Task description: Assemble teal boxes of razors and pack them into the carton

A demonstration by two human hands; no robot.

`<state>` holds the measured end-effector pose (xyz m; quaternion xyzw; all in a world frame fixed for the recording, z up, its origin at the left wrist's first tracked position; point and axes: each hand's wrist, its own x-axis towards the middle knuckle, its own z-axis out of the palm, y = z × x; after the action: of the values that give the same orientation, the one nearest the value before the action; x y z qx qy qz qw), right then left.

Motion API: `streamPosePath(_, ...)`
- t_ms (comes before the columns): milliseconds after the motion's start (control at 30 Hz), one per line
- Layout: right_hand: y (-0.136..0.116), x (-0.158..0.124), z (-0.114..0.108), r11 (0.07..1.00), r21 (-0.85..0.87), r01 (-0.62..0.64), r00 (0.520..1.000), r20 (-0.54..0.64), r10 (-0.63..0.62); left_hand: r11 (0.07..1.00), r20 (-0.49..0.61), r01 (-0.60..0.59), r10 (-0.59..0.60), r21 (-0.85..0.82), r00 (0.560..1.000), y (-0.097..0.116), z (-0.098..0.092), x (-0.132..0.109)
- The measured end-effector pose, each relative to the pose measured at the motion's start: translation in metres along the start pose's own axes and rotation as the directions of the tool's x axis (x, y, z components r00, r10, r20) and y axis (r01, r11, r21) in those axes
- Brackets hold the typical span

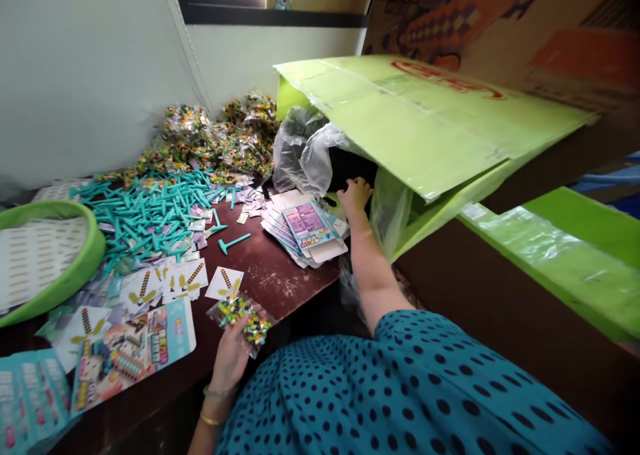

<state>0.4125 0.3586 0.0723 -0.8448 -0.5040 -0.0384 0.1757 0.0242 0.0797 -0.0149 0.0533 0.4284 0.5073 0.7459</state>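
In my left hand [233,352] is a clear bag of small coloured building blocks [245,318], gripped at its lower side above the table's front edge. My right hand [356,196] reaches to the mouth of a tipped green box [450,128] lined with a clear plastic bag [303,152]. Its fingers curl against black pieces [350,165] inside; the fingertips are hidden, so what they hold cannot be made out. Just left of that hand lies a stack of flat printed cartons [310,228]. Instruction cards [225,283] lie close to my left hand.
Many turquoise hammer-shaped pieces [150,208] are heaped on the dark red table [265,282]. Behind them bags of blocks [225,138] are piled against the wall. A green-rimmed basket [95,242] stands left, with printed packaging [135,352] in front. A large brown carton [480,28] rises at right.
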Motion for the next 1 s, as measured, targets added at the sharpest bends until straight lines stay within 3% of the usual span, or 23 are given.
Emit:
streamPosePath(67,-0.018,-0.042,-0.021,0.955,0.261,0.139,0.99,-0.028,-0.136,0.999,0.03,-0.042,0.042,-0.006,0.999,-0.002,0.004,-0.004)
streamPosePath(100,-0.031,-0.074,-0.026,0.872,0.432,0.232,0.965,0.008,-0.261,0.998,0.054,-0.069,0.07,-0.014,0.996,-0.003,0.007,-0.006)
streamPosePath(133,-0.045,-0.113,-0.028,0.735,0.608,0.3,0.903,0.068,-0.425,0.995,0.085,-0.098,0.1,-0.027,0.991,-0.005,0.011,-0.007)
streamPosePath(167,-0.061,-0.156,-0.027,0.562,0.764,0.317,0.8,0.102,-0.591,0.991,0.118,-0.128,0.132,-0.044,0.984,-0.007,0.014,-0.009)
streamPosePath(200,-0.076,-0.2,-0.023,0.421,0.857,0.296,0.737,0.076,-0.671,0.985,0.141,-0.165,0.172,-0.058,0.975,-0.008,0.018,-0.01)
streamPosePath(300,-0.109,-0.306,-0.008,0.285,0.915,0.287,0.693,0.007,-0.721,0.948,0.05,-0.314,0.316,-0.045,0.947,-0.007,0.024,-0.015)
streamPosePath(367,-0.118,-0.338,-0.004,0.197,0.938,0.284,0.655,-0.04,-0.754,0.928,-0.103,-0.372,0.37,0.0,0.923,-0.002,0.024,-0.018)
streamPosePath(467,-0.116,-0.34,-0.005,0.082,0.952,0.296,0.539,-0.095,-0.837,0.918,-0.231,-0.396,0.385,-0.001,0.894,0.008,0.022,-0.023)
streamPosePath(500,-0.114,-0.336,-0.006,0.067,0.951,0.303,0.519,-0.105,-0.848,0.912,-0.259,-0.41,0.394,-0.01,0.882,0.009,0.021,-0.025)
streamPosePath(533,-0.111,-0.333,-0.005,0.064,0.952,0.301,0.531,-0.111,-0.84,0.903,-0.293,-0.429,0.405,-0.019,0.866,0.008,0.022,-0.025)
streamPosePath(600,-0.107,-0.331,0.001,0.086,0.971,0.224,0.648,-0.083,-0.757,0.883,-0.353,-0.468,0.426,-0.037,0.833,0.003,0.023,-0.026)
streamPosePath(667,-0.105,-0.338,0.01,0.091,0.995,-0.04,0.777,0.088,-0.623,0.869,-0.342,-0.492,0.448,-0.052,0.826,-0.005,0.025,-0.024)
streamPosePath(700,-0.103,-0.343,0.014,0.08,0.975,-0.207,0.781,0.214,-0.587,0.861,-0.319,-0.507,0.469,-0.043,0.824,-0.009,0.026,-0.022)
streamPosePath(767,-0.1,-0.353,0.02,0.08,0.879,-0.471,0.672,0.416,-0.612,0.836,-0.289,-0.546,0.535,0.05,0.794,-0.015,0.024,-0.017)
streamPosePath(833,-0.095,-0.361,0.021,0.124,0.812,-0.571,0.545,0.487,-0.683,0.799,-0.272,-0.561,0.601,0.215,0.752,-0.018,0.022,-0.012)
streamPosePath(867,-0.091,-0.363,0.02,0.144,0.8,-0.583,0.512,0.5,-0.698,0.782,-0.253,-0.549,0.618,0.294,0.745,-0.018,0.02,-0.011)
streamPosePath(933,-0.083,-0.36,0.018,0.175,0.756,-0.631,0.468,0.551,-0.691,0.763,-0.165,-0.498,0.6,0.413,0.783,-0.019,0.018,-0.009)
streamPosePath(1000,-0.072,-0.348,0.018,0.219,0.705,-0.675,0.429,0.616,-0.661,0.682,0.032,-0.477,0.556,0.554,0.831,-0.017,0.015,-0.013)
